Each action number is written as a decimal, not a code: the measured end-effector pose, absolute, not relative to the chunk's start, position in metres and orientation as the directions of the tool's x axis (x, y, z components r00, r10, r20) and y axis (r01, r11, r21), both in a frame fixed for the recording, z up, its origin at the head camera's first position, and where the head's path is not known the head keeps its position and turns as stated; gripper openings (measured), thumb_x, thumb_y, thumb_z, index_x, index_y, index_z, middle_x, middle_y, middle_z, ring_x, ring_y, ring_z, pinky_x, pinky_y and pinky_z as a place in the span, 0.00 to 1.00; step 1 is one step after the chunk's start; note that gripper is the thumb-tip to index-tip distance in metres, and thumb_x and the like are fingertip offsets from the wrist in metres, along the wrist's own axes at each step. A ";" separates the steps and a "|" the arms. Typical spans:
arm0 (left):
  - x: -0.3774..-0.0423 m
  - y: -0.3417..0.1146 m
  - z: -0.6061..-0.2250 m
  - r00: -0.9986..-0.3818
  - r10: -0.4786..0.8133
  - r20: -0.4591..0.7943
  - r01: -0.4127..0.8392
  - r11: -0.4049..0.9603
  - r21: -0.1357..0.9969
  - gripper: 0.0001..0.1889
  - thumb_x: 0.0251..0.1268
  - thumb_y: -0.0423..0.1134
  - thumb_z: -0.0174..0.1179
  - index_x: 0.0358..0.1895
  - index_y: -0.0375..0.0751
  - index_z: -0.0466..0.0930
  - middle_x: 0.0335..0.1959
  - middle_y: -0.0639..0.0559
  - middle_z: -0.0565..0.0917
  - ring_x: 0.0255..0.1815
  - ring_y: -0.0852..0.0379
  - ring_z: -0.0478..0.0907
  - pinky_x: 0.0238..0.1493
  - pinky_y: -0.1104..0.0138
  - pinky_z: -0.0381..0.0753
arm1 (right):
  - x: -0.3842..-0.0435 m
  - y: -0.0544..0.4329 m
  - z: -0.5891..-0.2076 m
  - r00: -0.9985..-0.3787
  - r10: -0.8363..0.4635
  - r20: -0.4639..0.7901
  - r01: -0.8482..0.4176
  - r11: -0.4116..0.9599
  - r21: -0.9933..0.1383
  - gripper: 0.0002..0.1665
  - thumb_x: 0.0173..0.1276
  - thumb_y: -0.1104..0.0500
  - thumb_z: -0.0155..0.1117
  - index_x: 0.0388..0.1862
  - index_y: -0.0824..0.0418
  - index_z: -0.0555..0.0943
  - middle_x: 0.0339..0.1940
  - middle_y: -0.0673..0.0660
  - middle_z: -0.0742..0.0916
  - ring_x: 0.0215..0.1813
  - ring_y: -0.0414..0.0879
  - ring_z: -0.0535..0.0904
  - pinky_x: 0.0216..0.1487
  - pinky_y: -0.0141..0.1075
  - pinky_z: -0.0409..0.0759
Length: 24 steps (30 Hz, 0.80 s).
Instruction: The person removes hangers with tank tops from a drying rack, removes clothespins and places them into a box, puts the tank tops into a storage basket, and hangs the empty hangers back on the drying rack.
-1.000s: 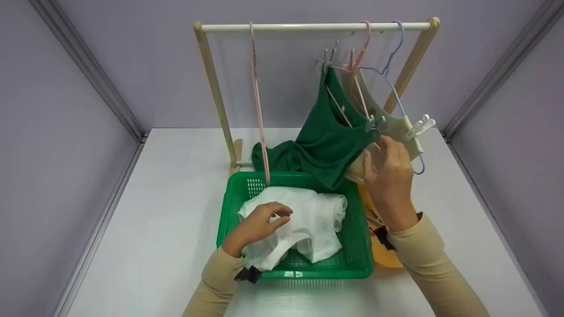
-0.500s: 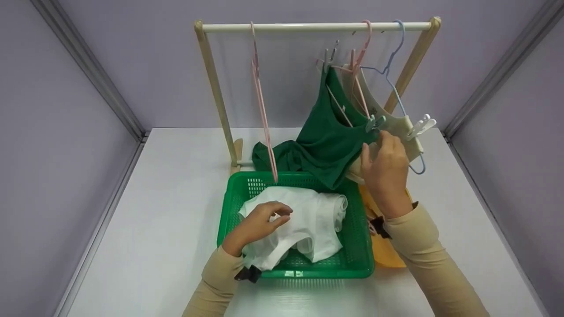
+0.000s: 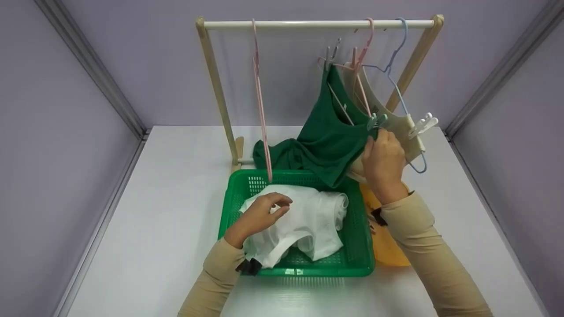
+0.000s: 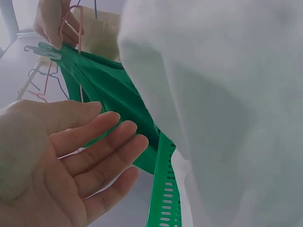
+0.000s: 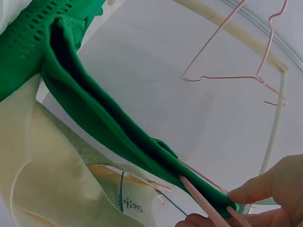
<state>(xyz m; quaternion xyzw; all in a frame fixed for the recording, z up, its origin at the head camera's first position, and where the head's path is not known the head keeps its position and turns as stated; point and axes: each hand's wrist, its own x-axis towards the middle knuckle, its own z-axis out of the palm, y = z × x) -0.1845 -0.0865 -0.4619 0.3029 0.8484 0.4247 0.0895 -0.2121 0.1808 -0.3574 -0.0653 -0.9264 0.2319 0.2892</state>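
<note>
A green sleeveless top (image 3: 328, 141) hangs on a pink hanger (image 3: 364, 94), a pale green clothes peg (image 3: 375, 122) near its right shoulder. Just below that peg, my right hand (image 3: 384, 160) pinches the shoulder edge. The right wrist view shows the thumb and fingers (image 5: 253, 189) on the green cloth beside the hanger's end. Over a white garment (image 3: 304, 211) in the green basket (image 3: 368, 246) hovers my left hand (image 3: 264, 212), its fingers relaxed and holding nothing. In the left wrist view, its palm (image 4: 71, 161) faces the camera.
A beige top (image 3: 398, 127) hangs behind on a blue hanger (image 3: 403, 42) with a white peg (image 3: 424, 124). A bare pink hanger (image 3: 261, 110) hangs at the rack's (image 3: 304, 24) left. An orange container (image 3: 392, 248) stands right of the basket.
My right hand has moved slightly up and in to the green top's shoulder, and its fingers have closed on the cloth. The left hand stays nearly still. The bare pink hanger sways a little.
</note>
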 end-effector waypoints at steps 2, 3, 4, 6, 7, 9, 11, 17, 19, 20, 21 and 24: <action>-0.186 -0.086 -0.462 -0.812 0.571 0.122 0.437 0.456 0.775 0.14 0.73 0.37 0.52 0.54 0.31 0.78 0.51 0.38 0.82 0.53 0.43 0.81 0.56 0.49 0.79 | -0.214 0.182 -0.358 -0.835 0.262 0.484 0.005 0.883 -0.469 0.19 0.76 0.60 0.49 0.50 0.78 0.74 0.43 0.74 0.81 0.46 0.68 0.80 0.51 0.56 0.81; -0.187 -0.085 -0.462 -0.817 0.561 0.131 0.437 0.455 0.776 0.14 0.73 0.36 0.52 0.54 0.31 0.78 0.51 0.38 0.82 0.52 0.43 0.81 0.56 0.49 0.79 | -0.215 0.183 -0.358 -0.837 0.266 0.478 0.012 0.883 -0.469 0.19 0.76 0.60 0.48 0.50 0.78 0.74 0.44 0.75 0.81 0.47 0.68 0.80 0.52 0.56 0.81; -0.188 -0.085 -0.462 -0.821 0.553 0.143 0.442 0.456 0.772 0.14 0.73 0.36 0.52 0.54 0.32 0.78 0.51 0.38 0.83 0.52 0.44 0.81 0.56 0.49 0.79 | -0.216 0.184 -0.358 -0.835 0.270 0.479 0.017 0.883 -0.469 0.19 0.76 0.61 0.48 0.50 0.79 0.74 0.44 0.75 0.81 0.47 0.69 0.80 0.52 0.57 0.80; -0.191 -0.084 -0.463 -0.832 0.531 0.161 0.441 0.457 0.773 0.14 0.73 0.35 0.52 0.54 0.31 0.78 0.50 0.38 0.83 0.52 0.43 0.81 0.55 0.49 0.79 | -0.218 0.187 -0.358 -0.828 0.280 0.486 0.024 0.884 -0.467 0.18 0.76 0.62 0.49 0.48 0.79 0.74 0.44 0.76 0.81 0.46 0.70 0.80 0.51 0.57 0.80; -0.192 -0.083 -0.464 -0.837 0.521 0.167 0.439 0.457 0.773 0.14 0.73 0.35 0.52 0.53 0.31 0.78 0.50 0.37 0.83 0.52 0.43 0.81 0.55 0.49 0.79 | -0.219 0.188 -0.358 -0.824 0.284 0.490 0.027 0.884 -0.466 0.17 0.75 0.62 0.49 0.47 0.79 0.74 0.43 0.76 0.81 0.45 0.70 0.80 0.51 0.58 0.80; -0.194 -0.082 -0.464 -0.846 0.505 0.171 0.432 0.462 0.774 0.14 0.73 0.34 0.52 0.53 0.30 0.78 0.50 0.37 0.83 0.52 0.43 0.81 0.55 0.48 0.79 | -0.221 0.191 -0.359 -0.818 0.292 0.495 0.037 0.886 -0.462 0.17 0.74 0.63 0.50 0.46 0.79 0.75 0.42 0.76 0.82 0.44 0.71 0.80 0.49 0.59 0.79; -0.196 -0.081 -0.464 -0.854 0.492 0.167 0.422 0.470 0.775 0.14 0.73 0.34 0.52 0.54 0.29 0.77 0.50 0.36 0.83 0.52 0.42 0.80 0.55 0.48 0.79 | -0.223 0.193 -0.360 -0.817 0.301 0.492 0.048 0.886 -0.462 0.16 0.74 0.63 0.50 0.44 0.79 0.75 0.41 0.76 0.82 0.44 0.72 0.80 0.48 0.59 0.79; -0.194 -0.080 -0.463 -0.860 0.481 0.172 0.415 0.462 0.783 0.13 0.73 0.34 0.51 0.54 0.30 0.77 0.51 0.36 0.82 0.53 0.42 0.80 0.56 0.47 0.78 | -0.226 0.197 -0.364 -0.797 0.333 0.504 0.050 0.868 -0.495 0.15 0.73 0.64 0.50 0.43 0.78 0.74 0.37 0.76 0.82 0.41 0.72 0.80 0.45 0.59 0.79; -0.193 -0.081 -0.462 -0.859 0.480 0.179 0.417 0.454 0.787 0.13 0.73 0.34 0.51 0.54 0.31 0.77 0.52 0.36 0.82 0.54 0.41 0.79 0.56 0.47 0.78 | -0.227 0.198 -0.366 -0.781 0.338 0.526 0.034 0.863 -0.503 0.14 0.73 0.64 0.50 0.43 0.78 0.74 0.37 0.76 0.82 0.40 0.72 0.80 0.44 0.59 0.78; -0.193 -0.081 -0.462 -0.858 0.481 0.183 0.421 0.451 0.787 0.13 0.73 0.34 0.51 0.54 0.31 0.77 0.52 0.36 0.82 0.53 0.41 0.79 0.56 0.47 0.78 | -0.228 0.198 -0.367 -0.772 0.340 0.537 0.027 0.862 -0.506 0.14 0.72 0.64 0.50 0.43 0.78 0.74 0.36 0.76 0.82 0.39 0.72 0.80 0.43 0.59 0.78; -0.192 -0.081 -0.461 -0.857 0.482 0.185 0.422 0.448 0.788 0.13 0.73 0.34 0.51 0.54 0.31 0.77 0.52 0.36 0.82 0.53 0.42 0.79 0.56 0.47 0.78 | -0.228 0.198 -0.367 -0.764 0.340 0.548 0.021 0.862 -0.506 0.14 0.72 0.64 0.51 0.43 0.78 0.75 0.36 0.76 0.82 0.39 0.72 0.80 0.43 0.59 0.78; -0.190 -0.081 -0.460 -0.851 0.488 0.192 0.432 0.444 0.785 0.14 0.73 0.35 0.52 0.54 0.31 0.77 0.51 0.36 0.82 0.53 0.42 0.80 0.56 0.47 0.78 | -0.229 0.198 -0.370 -0.742 0.341 0.577 0.002 0.862 -0.506 0.14 0.72 0.64 0.51 0.42 0.77 0.75 0.35 0.75 0.82 0.38 0.72 0.80 0.42 0.59 0.78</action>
